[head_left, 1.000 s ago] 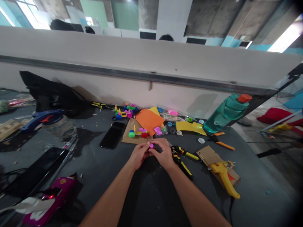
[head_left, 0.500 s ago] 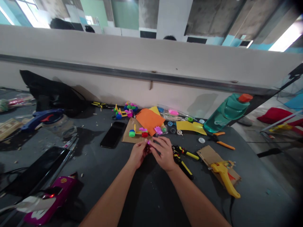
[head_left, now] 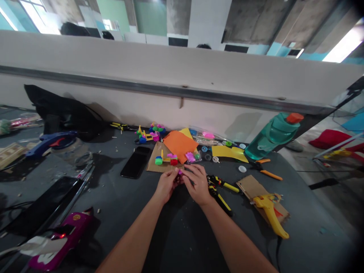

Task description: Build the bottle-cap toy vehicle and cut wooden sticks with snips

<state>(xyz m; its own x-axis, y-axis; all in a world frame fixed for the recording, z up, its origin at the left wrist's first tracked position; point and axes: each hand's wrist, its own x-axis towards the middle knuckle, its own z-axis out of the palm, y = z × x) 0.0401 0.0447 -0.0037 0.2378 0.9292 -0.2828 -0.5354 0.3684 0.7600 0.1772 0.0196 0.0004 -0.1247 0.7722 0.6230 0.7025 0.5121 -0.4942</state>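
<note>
A small pink bit (head_left: 180, 172) is being held between the hands, just below the near edge of a brown card (head_left: 152, 164). It is being pinched by the thumb and fingers of the left hand (head_left: 165, 185), which are closed on it, most likely so that it is not being dropped. The right hand (head_left: 198, 184) is being held half open, with bent fingers whose tips are close to the bit; whether the bit is being gripped by it too cannot be told. The hands are being held low over the table (head_left: 113, 216), perhaps because small things are being steadied better there. The toy (head_left: 166, 159) is being held up by the brown card, maybe so it is being kept clean. The pliers (head_left: 218, 182) are being rested open just beside the right hand, perhaps for easy reach. The glue gun (head_left: 267, 208) is being propped on another card (head_left: 248, 187), maybe so drips are being caught.
</note>
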